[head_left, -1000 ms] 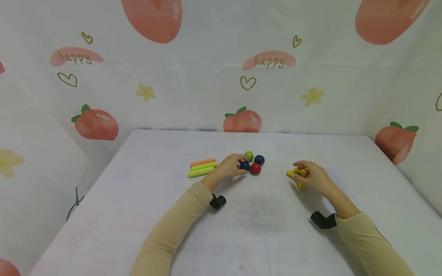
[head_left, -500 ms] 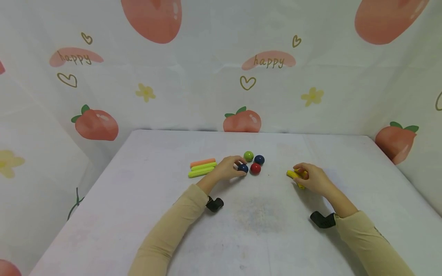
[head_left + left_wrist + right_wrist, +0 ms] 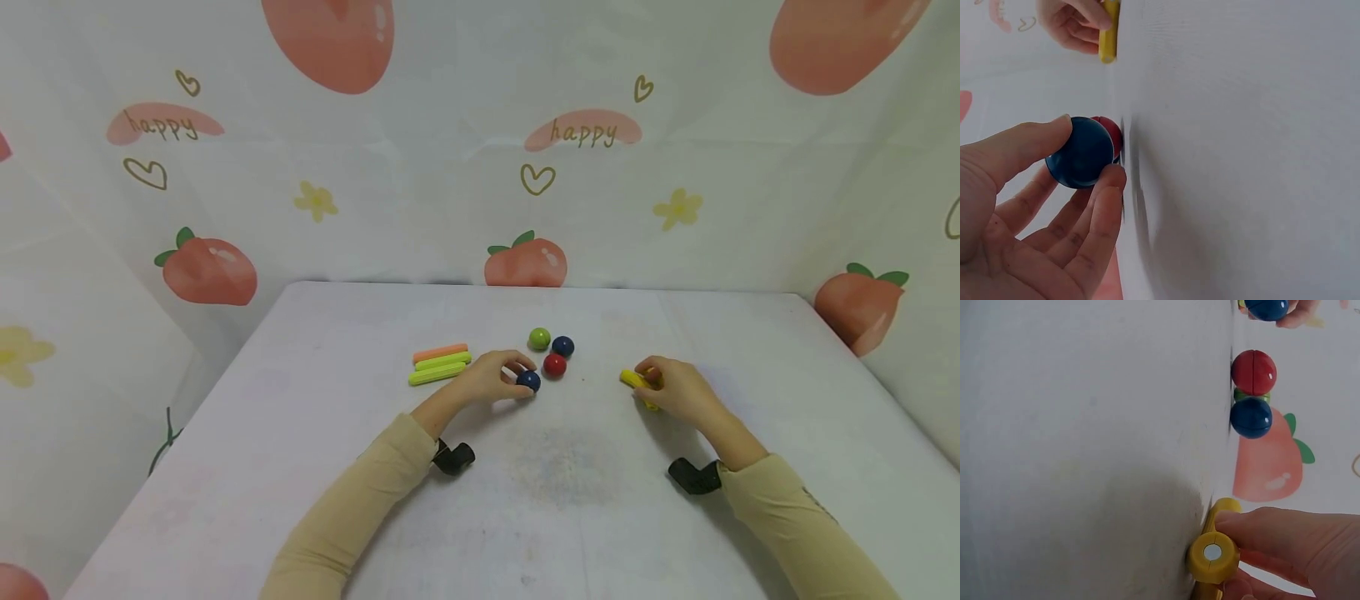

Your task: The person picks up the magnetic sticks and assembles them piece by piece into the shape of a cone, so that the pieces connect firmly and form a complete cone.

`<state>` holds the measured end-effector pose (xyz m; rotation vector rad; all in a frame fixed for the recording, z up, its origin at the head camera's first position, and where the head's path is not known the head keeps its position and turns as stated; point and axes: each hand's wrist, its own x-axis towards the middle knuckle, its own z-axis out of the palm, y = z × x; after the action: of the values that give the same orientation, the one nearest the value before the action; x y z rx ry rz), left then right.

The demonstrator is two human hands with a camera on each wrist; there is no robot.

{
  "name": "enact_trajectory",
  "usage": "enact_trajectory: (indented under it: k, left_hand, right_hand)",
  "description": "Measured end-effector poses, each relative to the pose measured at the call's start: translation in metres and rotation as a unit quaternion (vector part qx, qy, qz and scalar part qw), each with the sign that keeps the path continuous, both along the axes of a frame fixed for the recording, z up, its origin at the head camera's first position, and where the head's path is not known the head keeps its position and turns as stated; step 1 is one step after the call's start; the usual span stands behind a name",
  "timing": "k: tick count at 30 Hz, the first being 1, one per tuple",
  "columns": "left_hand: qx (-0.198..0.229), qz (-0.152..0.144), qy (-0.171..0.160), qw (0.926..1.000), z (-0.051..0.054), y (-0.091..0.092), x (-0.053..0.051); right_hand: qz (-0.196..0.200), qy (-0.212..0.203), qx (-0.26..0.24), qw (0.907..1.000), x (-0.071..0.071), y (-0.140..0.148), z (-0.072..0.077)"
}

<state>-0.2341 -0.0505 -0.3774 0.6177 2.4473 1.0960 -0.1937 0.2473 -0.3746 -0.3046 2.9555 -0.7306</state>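
In the head view, my left hand [image 3: 489,379] holds a glossy dark blue ball [image 3: 528,382] between thumb and fingertips. The left wrist view shows that blue ball [image 3: 1082,153] slightly off the table. Just beyond it sit a red ball [image 3: 555,365], a second dark blue ball [image 3: 562,347] and a green ball [image 3: 539,338], grouped closely. Farther right, my right hand [image 3: 678,390] pinches a yellow rod [image 3: 633,378]. In the right wrist view, a yellow rod end [image 3: 1213,557] carries a pale disc. Fingers partly hide the yellow pieces.
Left of the balls, two yellow-green rods [image 3: 437,373] and an orange rod [image 3: 440,353] lie side by side on the white table [image 3: 555,517]. A patterned cloth [image 3: 420,183] hangs behind the table.
My left hand has drawn the blue ball away from the other balls, towards me. My right hand has lowered slightly onto the yellow rods. The other balls stay almost in place.
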Motion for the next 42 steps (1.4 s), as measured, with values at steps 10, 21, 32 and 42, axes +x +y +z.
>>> enact_trajectory:
  k: [10, 21, 32, 42]
  left_hand:
    - [0.022, 0.002, -0.025, 0.9994, -0.005, -0.009, 0.006]
    - [0.028, -0.012, -0.049, 0.9983, -0.005, -0.014, 0.012]
    - [0.023, -0.038, -0.056, 0.9975, -0.008, -0.012, 0.018]
    - [0.016, -0.045, -0.066, 0.9967, -0.004, -0.008, 0.022]
  right_hand:
    - [0.006, -0.005, 0.000, 1.0000, -0.001, -0.005, 0.000]
    - [0.050, -0.025, -0.016, 0.9983, 0.000, -0.026, 0.001]
    - [0.079, -0.091, -0.045, 0.9917, 0.007, -0.054, -0.002]
    - [0.111, -0.100, -0.080, 0.9855, 0.011, -0.070, -0.003]
